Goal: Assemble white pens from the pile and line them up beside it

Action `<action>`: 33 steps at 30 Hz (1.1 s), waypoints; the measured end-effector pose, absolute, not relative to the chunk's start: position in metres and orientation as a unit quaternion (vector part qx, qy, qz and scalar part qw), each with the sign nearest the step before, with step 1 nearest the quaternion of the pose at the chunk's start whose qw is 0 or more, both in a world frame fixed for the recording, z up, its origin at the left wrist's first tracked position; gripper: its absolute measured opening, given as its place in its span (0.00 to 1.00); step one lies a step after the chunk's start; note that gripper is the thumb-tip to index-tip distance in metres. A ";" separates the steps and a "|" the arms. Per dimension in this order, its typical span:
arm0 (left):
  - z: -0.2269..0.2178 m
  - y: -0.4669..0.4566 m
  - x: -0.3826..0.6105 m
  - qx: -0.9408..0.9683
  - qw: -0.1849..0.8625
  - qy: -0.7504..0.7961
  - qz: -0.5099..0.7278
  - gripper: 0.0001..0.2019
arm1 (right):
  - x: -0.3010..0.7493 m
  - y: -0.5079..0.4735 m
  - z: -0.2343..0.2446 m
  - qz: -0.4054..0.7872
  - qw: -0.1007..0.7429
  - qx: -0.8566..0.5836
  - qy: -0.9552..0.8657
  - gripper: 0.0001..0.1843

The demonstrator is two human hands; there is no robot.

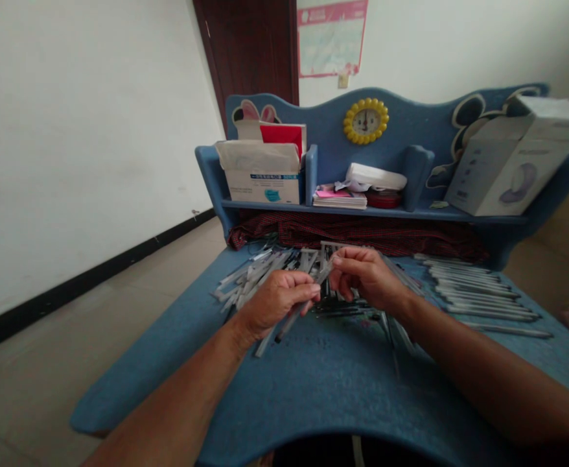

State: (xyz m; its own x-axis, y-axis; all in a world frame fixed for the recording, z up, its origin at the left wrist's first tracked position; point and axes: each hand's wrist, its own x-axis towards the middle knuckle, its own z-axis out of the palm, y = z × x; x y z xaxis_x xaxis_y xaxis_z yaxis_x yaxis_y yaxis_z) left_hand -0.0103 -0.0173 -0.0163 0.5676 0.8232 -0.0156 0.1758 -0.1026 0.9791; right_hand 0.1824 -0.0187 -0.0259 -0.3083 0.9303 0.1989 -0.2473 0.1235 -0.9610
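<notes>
My left hand (284, 293) pinches a translucent grey pen (324, 271) between thumb and fingers. A barrel with a dark end slants down below that hand toward the desk. At the pen's upper end my right hand (365, 272) closes thumb and fingertips, and the small part it grips is blurred. Left of and behind my hands lies a loose pile of clear, whitish pen parts (248, 279). Several dark, thin pieces (340, 310) lie beneath and between the hands. To the right, several pens (481, 295) lie side by side in a rough row.
The blue desk (275, 402) has a back shelf holding a mask box (265, 185), a stack of papers (340, 201) and a large white box (503, 162). A yellow clock (366, 121) is on the backboard. Dark red checked cloth (352, 232) lies under the shelf.
</notes>
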 end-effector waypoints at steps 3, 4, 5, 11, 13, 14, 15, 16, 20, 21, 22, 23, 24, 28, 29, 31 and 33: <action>-0.016 -0.019 -0.009 0.693 0.550 0.366 0.287 0.12 | 0.189 -0.020 -0.022 0.581 0.465 -0.314 -0.589 0.13; -0.015 -0.020 -0.009 0.693 0.550 0.365 0.290 0.12 | 0.190 -0.020 -0.021 0.580 0.458 -0.316 -0.595 0.13; -0.016 -0.020 -0.008 0.692 0.548 0.365 0.295 0.12 | 0.191 -0.020 -0.021 0.579 0.456 -0.317 -0.597 0.13; -0.019 -0.022 -0.003 0.687 0.533 0.380 0.315 0.12 | 0.187 -0.019 -0.033 0.581 0.486 -0.309 -0.576 0.14; -0.021 -0.022 -0.002 0.688 0.527 0.382 0.320 0.12 | 0.184 -0.019 -0.037 0.586 0.498 -0.306 -0.561 0.14; -0.022 -0.022 -0.001 0.688 0.524 0.384 0.323 0.12 | 0.183 -0.020 -0.038 0.589 0.504 -0.304 -0.555 0.14; -0.023 -0.023 -0.001 0.689 0.521 0.386 0.324 0.12 | 0.182 -0.020 -0.039 0.590 0.511 -0.300 -0.549 0.14; -0.023 -0.023 0.000 0.689 0.517 0.389 0.326 0.12 | 0.181 -0.021 -0.040 0.591 0.517 -0.296 -0.543 0.14; -0.021 -0.027 0.001 0.701 0.490 0.397 0.333 0.12 | 0.178 -0.025 -0.039 0.601 0.528 -0.280 -0.531 0.14; -0.020 -0.028 0.002 0.706 0.482 0.396 0.335 0.12 | 0.177 -0.026 -0.038 0.603 0.529 -0.278 -0.529 0.13; -0.020 -0.029 0.002 0.710 0.475 0.396 0.337 0.13 | 0.177 -0.027 -0.038 0.604 0.531 -0.277 -0.526 0.13; -0.019 -0.030 0.002 0.713 0.470 0.396 0.337 0.13 | 0.176 -0.028 -0.038 0.605 0.532 -0.276 -0.524 0.13; -0.019 -0.030 0.002 0.715 0.467 0.398 0.336 0.13 | 0.176 -0.029 -0.038 0.606 0.533 -0.276 -0.523 0.14; -0.020 -0.027 0.003 0.720 0.459 0.397 0.337 0.13 | 0.174 -0.027 -0.038 0.605 0.530 -0.277 -0.525 0.14; -0.020 -0.026 0.003 0.722 0.456 0.394 0.341 0.14 | 0.173 -0.026 -0.037 0.604 0.530 -0.277 -0.527 0.14; -0.018 -0.025 0.002 0.725 0.444 0.391 0.352 0.14 | 0.170 -0.025 -0.034 0.604 0.529 -0.275 -0.529 0.15; -0.016 -0.024 0.001 0.729 0.432 0.392 0.359 0.15 | 0.167 -0.024 -0.030 0.606 0.526 -0.270 -0.533 0.16</action>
State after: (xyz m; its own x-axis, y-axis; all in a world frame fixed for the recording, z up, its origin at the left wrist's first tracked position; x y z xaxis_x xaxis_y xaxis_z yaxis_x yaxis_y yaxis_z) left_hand 0.0013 -0.0238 -0.0158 0.4354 0.8812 0.1843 0.2620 -0.3199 0.9105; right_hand 0.1665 -0.0242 -0.0304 -0.3016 0.9245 0.2331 -0.3498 0.1202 -0.9291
